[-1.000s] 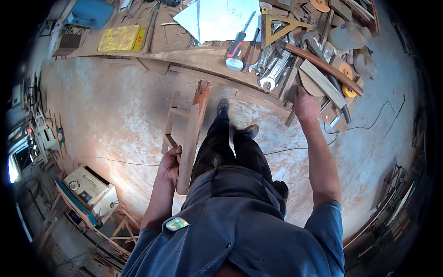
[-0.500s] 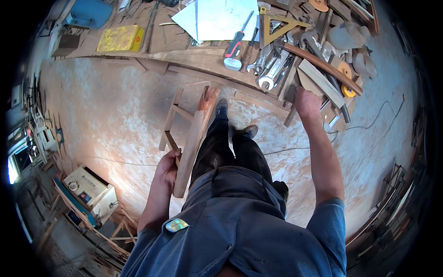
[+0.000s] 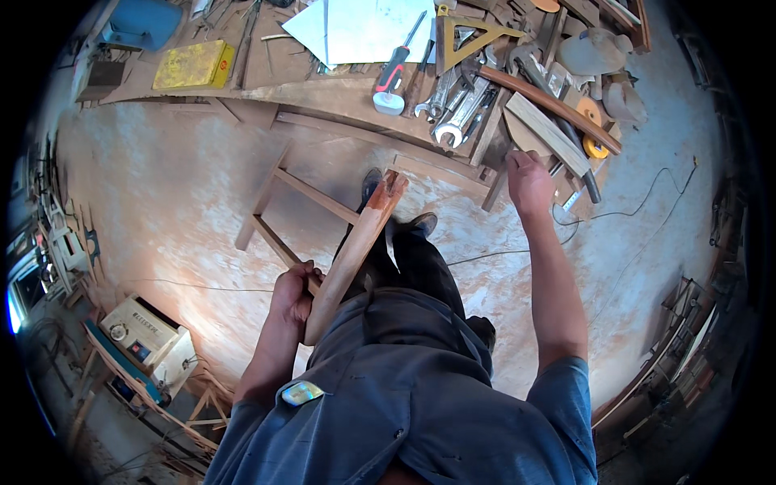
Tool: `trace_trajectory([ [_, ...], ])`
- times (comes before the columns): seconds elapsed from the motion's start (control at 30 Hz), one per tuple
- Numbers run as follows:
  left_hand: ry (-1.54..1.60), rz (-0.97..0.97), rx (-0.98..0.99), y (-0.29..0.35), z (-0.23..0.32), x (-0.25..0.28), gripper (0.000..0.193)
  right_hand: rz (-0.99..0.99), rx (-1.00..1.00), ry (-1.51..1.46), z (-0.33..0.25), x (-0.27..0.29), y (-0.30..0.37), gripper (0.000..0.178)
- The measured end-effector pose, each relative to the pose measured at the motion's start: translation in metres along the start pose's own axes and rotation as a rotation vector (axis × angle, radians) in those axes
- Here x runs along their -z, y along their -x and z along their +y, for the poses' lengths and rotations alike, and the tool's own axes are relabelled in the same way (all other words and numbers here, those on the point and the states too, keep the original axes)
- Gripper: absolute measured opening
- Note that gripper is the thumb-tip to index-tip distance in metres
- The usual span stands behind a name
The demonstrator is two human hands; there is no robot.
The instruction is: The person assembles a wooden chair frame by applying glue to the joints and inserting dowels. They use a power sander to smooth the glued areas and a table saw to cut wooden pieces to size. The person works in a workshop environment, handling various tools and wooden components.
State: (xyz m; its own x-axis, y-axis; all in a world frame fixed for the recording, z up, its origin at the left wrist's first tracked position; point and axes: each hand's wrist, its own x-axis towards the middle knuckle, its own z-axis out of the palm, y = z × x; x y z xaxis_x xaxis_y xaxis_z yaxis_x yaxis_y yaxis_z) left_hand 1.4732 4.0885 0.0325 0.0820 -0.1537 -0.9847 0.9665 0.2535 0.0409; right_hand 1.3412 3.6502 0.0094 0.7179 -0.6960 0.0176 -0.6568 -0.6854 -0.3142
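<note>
My left hand (image 3: 293,297) is closed around a rung of a wooden frame (image 3: 356,242), close to its thick leg. That leg is pale, with a reddish-brown upper end, and leans across my legs. Two rungs join it to a thinner leg, which stands out to the left over the floor. My right hand (image 3: 531,184) is closed at the bench's front edge, beside a thin round-ended board (image 3: 527,139) and a pale wood strip (image 3: 550,133). What its fingers hold, if anything, is hidden.
The workbench (image 3: 323,95) carries wrenches (image 3: 449,129), a red-and-black screwdriver (image 3: 393,68), a yellow set square (image 3: 477,40), paper sheets (image 3: 376,32) and a yellow box (image 3: 194,65). A cable (image 3: 622,212) runs over the floor. A pale machine (image 3: 149,335) stands at left.
The wooden frame has turned, its thinner leg swinging out to the left and its thick leg tilting further right. My right hand stays closed by the bench edge. The view has shifted slightly.
</note>
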Motion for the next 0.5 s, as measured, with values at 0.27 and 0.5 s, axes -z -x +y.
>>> trace_trajectory([
  [0.27,-0.138,0.058,-0.114,0.012,-0.014,-0.011,0.009,0.097,-0.044,-0.506,-0.008,0.019,0.050,0.004],
  [0.5,-0.203,-0.061,0.134,-0.006,-0.004,0.000,0.014,0.057,-0.070,-0.874,-0.065,0.043,0.091,0.004],
])
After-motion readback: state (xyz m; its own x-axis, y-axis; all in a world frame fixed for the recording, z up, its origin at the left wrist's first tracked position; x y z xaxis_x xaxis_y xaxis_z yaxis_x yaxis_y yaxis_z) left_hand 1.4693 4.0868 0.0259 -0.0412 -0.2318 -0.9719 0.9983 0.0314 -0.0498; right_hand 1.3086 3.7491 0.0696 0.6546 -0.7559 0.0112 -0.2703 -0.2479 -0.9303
